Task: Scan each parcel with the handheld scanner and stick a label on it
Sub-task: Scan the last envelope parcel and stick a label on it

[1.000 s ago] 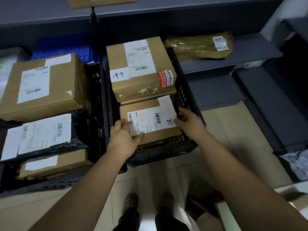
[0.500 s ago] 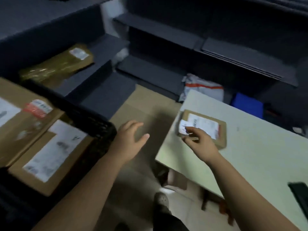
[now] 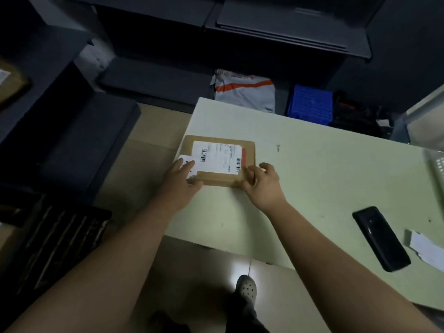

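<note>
At table [image 3: 312,188] corner — left hand [image 3: 179,182] flat on parcel [image 3: 219,180] | right hand [image 3: 264,186] grips its edge

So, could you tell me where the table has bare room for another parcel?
Bare tabletop lies between the cardboard parcel and the black scanner, and along the far edge. It's crowded near the scanner and label strips.
</note>
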Tool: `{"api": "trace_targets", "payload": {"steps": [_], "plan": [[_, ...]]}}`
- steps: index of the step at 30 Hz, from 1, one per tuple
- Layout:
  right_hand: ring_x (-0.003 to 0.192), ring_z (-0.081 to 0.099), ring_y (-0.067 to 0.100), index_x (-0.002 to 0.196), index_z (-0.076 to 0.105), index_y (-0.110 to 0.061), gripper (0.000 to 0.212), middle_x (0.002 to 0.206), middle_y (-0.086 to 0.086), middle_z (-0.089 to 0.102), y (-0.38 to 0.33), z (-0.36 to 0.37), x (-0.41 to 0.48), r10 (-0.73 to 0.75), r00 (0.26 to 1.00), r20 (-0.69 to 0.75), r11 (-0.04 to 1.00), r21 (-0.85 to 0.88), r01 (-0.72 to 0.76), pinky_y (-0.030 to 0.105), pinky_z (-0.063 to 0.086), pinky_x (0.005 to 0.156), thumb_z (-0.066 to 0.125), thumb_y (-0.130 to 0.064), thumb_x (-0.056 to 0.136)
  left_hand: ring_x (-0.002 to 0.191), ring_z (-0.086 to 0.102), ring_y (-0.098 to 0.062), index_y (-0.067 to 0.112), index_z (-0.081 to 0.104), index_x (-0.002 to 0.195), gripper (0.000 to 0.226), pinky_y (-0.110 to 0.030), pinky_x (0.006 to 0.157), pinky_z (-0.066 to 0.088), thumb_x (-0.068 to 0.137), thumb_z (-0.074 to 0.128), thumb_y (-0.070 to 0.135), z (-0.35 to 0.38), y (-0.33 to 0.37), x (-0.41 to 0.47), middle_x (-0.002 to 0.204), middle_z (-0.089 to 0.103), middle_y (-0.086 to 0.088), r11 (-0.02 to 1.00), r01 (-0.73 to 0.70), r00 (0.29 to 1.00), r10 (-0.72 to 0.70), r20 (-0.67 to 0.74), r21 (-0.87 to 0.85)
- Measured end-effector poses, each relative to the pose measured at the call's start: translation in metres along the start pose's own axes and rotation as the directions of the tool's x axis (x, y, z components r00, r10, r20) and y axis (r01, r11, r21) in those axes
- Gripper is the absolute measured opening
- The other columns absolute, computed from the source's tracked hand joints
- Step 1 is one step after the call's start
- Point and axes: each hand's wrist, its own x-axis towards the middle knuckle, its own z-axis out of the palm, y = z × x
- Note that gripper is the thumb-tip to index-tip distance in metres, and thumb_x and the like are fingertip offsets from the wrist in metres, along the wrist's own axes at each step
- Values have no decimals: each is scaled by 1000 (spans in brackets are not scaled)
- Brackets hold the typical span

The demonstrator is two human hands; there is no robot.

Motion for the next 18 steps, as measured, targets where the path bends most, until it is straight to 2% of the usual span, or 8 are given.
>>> {"api": "trace_targets", "payload": {"steps": [3, 6, 10, 12, 14, 15, 16, 18], "plan": [[128, 47, 36, 130, 62, -13, 46, 146, 15, 39, 20, -3, 5, -52, 992, 117, 997, -41, 58, 40, 44, 105, 68, -30, 88, 142, 26, -25, 16, 44, 147, 58, -36, 117, 25, 94, 62, 32, 21, 10, 2, 153, 37, -3, 996, -14, 1000, 13, 12, 84], [132, 44, 35, 130, 62, -14, 42, 150, 10, 38, 48, -18, 6, -86, 988, 125, 993, -69, 95, 41, 45, 104, 64, -28, 90, 138, 28, -25, 18, 47, 145, 53, -39, 114, 31, 95, 59, 34, 45, 28, -8, 148, 41, -1, 982, -62, 998, 60, 17, 177], [144, 23, 34, 144, 45, -16, 51, 159, 11, 23, 90, -49, 6, -11, 1000, 6, 990, -140, 12, 45, 38, 110, 55, -30, 96, 133, 38, -21, 22, 59, 134, 42, -27, 108, 32, 94, 62, 32, 77, 61, -25, 140, 52, 5, 949, -285, 953, 266, 146, 136], [137, 31, 34, 142, 48, -15, 47, 150, 14, 33, 109, -63, 2, 104, 989, -100, 991, -77, -112, 41, 38, 105, 52, -29, 97, 134, 39, -19, 20, 62, 130, 40, -29, 111, 32, 92, 67, 29, 86, 79, -25, 142, 51, 4, 929, -356, 931, 345, 116, 96], [125, 46, 33, 131, 58, -12, 38, 134, 15, 48, 124, -68, -5, 197, 975, -100, 980, 47, -193, 34, 37, 101, 54, -29, 97, 141, 28, -22, 24, 58, 136, 48, -39, 117, 28, 90, 68, 31, 88, 90, -13, 155, 37, 3, 960, -251, 967, 255, -16, 125], [118, 52, 32, 127, 61, -12, 36, 127, 14, 52, 129, -67, -9, 216, 975, -56, 973, 96, -210, 32, 38, 100, 56, -30, 96, 146, 20, -24, 29, 50, 142, 55, -43, 119, 23, 90, 67, 36, 87, 92, -6, 161, 25, 2, 972, -150, 988, 156, -19, 180], [111, 57, 29, 125, 62, -13, 36, 123, 13, 54, 131, -65, -14, 214, 977, -3, 969, 127, -212, 29, 40, 98, 58, -32, 95, 148, 15, -26, 33, 43, 146, 61, -44, 119, 20, 90, 66, 41, 86, 91, 0, 163, 17, 0, 968, -72, 997, 69, 21, 240], [103, 59, 25, 128, 60, -15, 40, 118, 10, 57, 130, -61, -21, 179, 979, 98, 967, 163, -193, 24, 40, 90, 61, -35, 94, 145, 24, -28, 29, 42, 148, 65, -41, 117, 26, 89, 68, 41, 91, 91, 2, 159, 24, -4, 977, -36, 991, 7, 136, 208]]}}
